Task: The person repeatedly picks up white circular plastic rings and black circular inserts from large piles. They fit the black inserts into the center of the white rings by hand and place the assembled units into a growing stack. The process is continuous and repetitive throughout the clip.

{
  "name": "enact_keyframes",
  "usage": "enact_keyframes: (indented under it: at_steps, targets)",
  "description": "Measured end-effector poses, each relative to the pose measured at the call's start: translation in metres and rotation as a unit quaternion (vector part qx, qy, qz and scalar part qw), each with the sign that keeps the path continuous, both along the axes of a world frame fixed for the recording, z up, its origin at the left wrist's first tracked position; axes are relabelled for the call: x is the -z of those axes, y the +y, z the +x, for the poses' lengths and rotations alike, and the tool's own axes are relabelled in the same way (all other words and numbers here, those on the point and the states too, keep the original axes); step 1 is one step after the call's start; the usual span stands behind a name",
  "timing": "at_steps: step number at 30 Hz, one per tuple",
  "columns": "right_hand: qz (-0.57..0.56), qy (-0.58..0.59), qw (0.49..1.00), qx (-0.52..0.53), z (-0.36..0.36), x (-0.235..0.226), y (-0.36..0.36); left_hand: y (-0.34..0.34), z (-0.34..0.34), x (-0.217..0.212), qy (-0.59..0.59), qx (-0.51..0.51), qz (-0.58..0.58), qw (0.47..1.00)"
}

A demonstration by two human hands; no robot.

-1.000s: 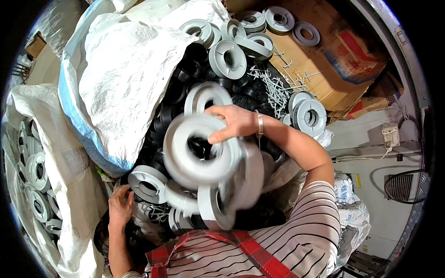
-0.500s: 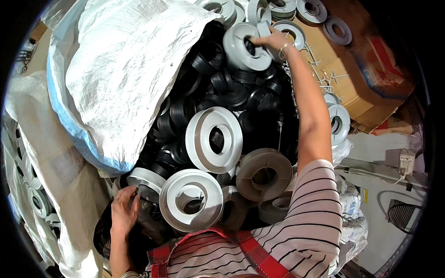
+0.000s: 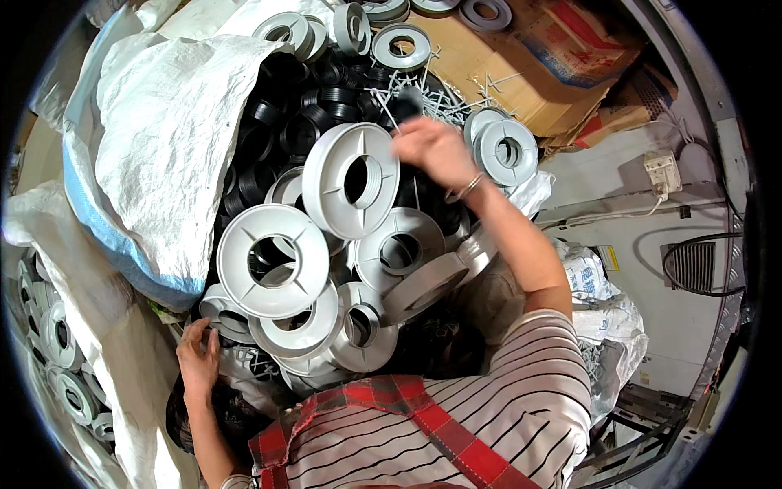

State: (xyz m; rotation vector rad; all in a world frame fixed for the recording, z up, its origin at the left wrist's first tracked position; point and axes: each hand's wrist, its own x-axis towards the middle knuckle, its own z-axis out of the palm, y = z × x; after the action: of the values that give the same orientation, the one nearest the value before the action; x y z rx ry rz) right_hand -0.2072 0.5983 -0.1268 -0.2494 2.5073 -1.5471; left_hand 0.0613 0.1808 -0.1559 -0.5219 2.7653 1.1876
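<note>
Several grey plastic rings with wide flanges lie over a heap of black ribbed rings [image 3: 338, 102]. A tilted grey ring [image 3: 314, 191] stands highest, and a flat grey ring [image 3: 232, 281] overlaps others in front of it. My right hand [image 3: 436, 153] is just right of the tilted ring, smeared by motion, its fingers curled toward the heap. A dark blurred shape and a thin pale stick show by its fingertips; whether they are held is unclear. My left hand [image 3: 198, 359] is at the near left, fingers apart, beside a small grey ring [image 3: 226, 314].
A white woven sack [image 3: 163, 130] with a blue edge covers the heap's left side. Pale plastic sprues [image 3: 428, 102] lie on cardboard [image 3: 521, 90] at the far right. Stacked grey rings [image 3: 507, 152] stand right of the heap. Another bag of rings [image 3: 61, 334] is at far left.
My right hand has come back from the far end of the heap, where it gripped grey rings. More grey rings now lie close to me. My left hand stays at the near left; the view has shifted.
</note>
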Motion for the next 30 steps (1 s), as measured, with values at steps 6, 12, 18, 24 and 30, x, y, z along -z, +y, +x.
enact_keyframes:
  at_steps: [6,12,18,24,30]
  targets:
    - [0.455,-0.075,0.855,0.236,-0.046,0.056,0.149,0.0,-0.002,0.002,0.032,0.081,-0.107,0.99]
    - [0.317,0.033,0.87,0.376,-0.05,0.094,0.146,0.001,-0.004,-0.001,0.031,0.079,-0.085,0.993]
    - [0.512,-0.12,0.828,0.191,-0.061,0.085,0.134,0.005,0.001,-0.001,0.039,0.085,-0.079,0.992]
    - [0.376,-0.137,0.915,0.054,-0.055,0.074,0.135,0.002,0.001,-0.014,0.046,0.092,-0.085,0.991]
    - [0.284,-0.1,0.947,-0.113,0.018,0.048,0.028,0.0,0.013,-0.02,0.08,0.083,-0.06,0.992]
